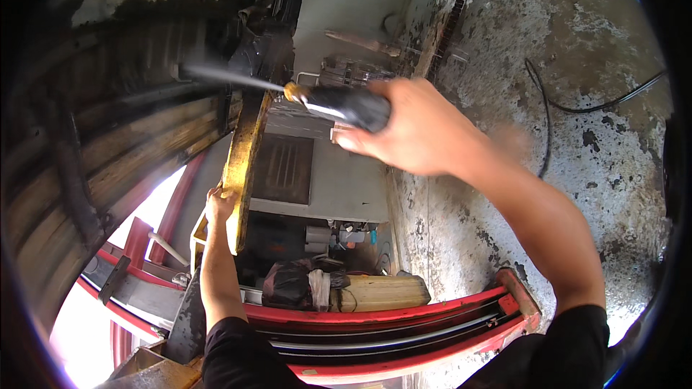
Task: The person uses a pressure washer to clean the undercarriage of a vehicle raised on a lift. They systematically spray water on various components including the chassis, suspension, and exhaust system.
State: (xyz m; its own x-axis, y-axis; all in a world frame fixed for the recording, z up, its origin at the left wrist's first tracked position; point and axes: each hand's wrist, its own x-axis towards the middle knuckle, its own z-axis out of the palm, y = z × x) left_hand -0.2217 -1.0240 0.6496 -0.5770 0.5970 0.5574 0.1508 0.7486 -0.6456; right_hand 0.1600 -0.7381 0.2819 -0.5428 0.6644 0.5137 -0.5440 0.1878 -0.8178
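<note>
Right hand's wrapped around a black spray gun, up mid-frame, brass-coloured nozzle shooting a misty jet left toward grimy dark metalwork. Left hand's gripping the yellow beam, with a red rail nearer the body.

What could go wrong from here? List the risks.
The jet from the black spray gun in the right hand might splash back off the grimy panel. The left hand, on the yellow beam, could slip if spray wets it. The black hose or cable on the floor could snag.
</note>
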